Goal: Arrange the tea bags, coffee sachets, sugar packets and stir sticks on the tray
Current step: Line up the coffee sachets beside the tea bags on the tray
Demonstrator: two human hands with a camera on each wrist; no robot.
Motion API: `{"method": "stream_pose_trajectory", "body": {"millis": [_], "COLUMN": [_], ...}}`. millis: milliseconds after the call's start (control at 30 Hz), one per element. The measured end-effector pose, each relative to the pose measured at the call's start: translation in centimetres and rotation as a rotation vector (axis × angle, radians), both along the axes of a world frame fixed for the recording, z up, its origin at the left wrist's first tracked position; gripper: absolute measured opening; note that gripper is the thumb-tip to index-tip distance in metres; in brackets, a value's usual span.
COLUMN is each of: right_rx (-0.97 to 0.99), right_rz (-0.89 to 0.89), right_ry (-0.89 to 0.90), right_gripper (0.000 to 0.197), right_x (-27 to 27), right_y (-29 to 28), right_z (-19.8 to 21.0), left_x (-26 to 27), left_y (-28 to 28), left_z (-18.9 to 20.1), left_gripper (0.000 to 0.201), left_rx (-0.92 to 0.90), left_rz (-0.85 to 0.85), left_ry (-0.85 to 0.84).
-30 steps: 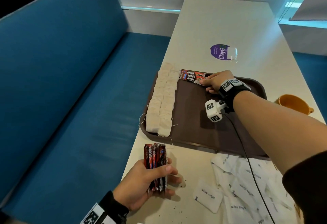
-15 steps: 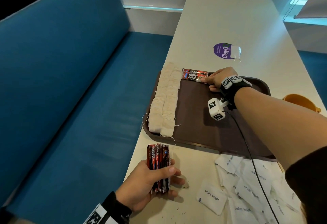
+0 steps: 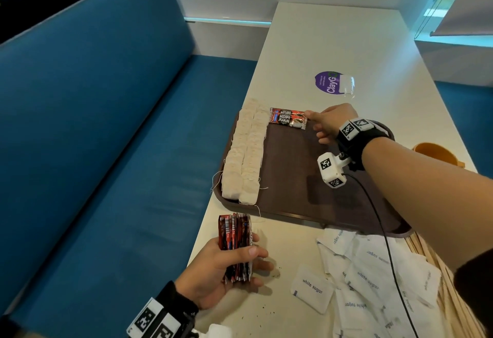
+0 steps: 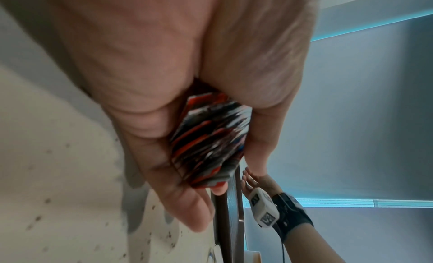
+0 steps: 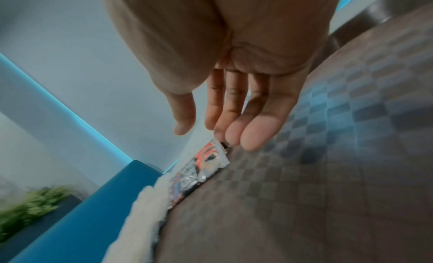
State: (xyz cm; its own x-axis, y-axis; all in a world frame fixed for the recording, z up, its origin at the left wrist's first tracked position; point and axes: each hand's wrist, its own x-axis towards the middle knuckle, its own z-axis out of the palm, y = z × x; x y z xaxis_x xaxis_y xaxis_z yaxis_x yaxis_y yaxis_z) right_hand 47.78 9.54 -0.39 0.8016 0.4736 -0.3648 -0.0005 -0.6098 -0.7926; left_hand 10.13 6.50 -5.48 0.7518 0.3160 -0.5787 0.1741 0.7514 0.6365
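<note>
A brown tray [image 3: 293,193] lies on the white table. Two rows of pale tea bags [image 3: 245,151] fill its left side. Two overlapping red coffee sachets [image 3: 288,119] lie at the tray's far edge, beside the tea bags. My right hand [image 3: 324,124] hovers at their right end with straight fingers [image 5: 236,130], the fingertips at the sachet corner [image 5: 211,161]. My left hand [image 3: 232,263] grips a stack of red coffee sachets [image 3: 236,247] upright, near the table's front left edge [image 4: 208,143]. White sugar packets [image 3: 368,279] lie loose in front of the tray. Wooden stir sticks [image 3: 437,279] lie at the right, partly under my arm.
A blue bench seat [image 3: 128,177] runs along the table's left side. An orange cup [image 3: 437,153] stands right of the tray. A purple round sticker [image 3: 329,83] marks the table beyond the tray. Dark crumbs dot the table near my left hand.
My right hand has slid slightly right along the sachets at the far edge and its fingers have lifted off them. The left hand still holds the stack.
</note>
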Motion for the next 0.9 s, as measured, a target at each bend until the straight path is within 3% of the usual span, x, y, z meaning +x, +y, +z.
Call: {"method": "stream_pose_trajectory", "body": {"millis": [167,367,533,700,900], "right_rx": [0.184,0.333,0.312,0.168,0.27], "right_rz": [0.086,0.245,0.297,0.281,0.239], "right_ry": [-0.003,0.0,0.064,0.201,0.244], "right_gripper": [0.026,0.011,0.003,0.024,0.021], "right_x": [-3.7,-12.3,-19.0,-23.4,-25.4], "right_y": [-3.2,-10.0,-15.1,-17.9,-18.5], "right_z": [3.9,6.7,3.4,-1.4,-2.4], "left_x": [-0.1,-0.3,-0.3,-0.3,-0.2], "left_y": [0.0,-1.0,-1.6,-1.7,-2.2], "left_z": [0.1,0.1,0.7,0.7,1.3], "left_gripper": [0.051,0.05,0.034,0.035,0.037], "left_rx": [0.041,0.055,0.153,0.178,0.226], "left_rz": [-0.004,0.005,-0.007,0.032,0.012], "left_ry": [-0.014,-0.006,0.068,0.072,0.077]}}
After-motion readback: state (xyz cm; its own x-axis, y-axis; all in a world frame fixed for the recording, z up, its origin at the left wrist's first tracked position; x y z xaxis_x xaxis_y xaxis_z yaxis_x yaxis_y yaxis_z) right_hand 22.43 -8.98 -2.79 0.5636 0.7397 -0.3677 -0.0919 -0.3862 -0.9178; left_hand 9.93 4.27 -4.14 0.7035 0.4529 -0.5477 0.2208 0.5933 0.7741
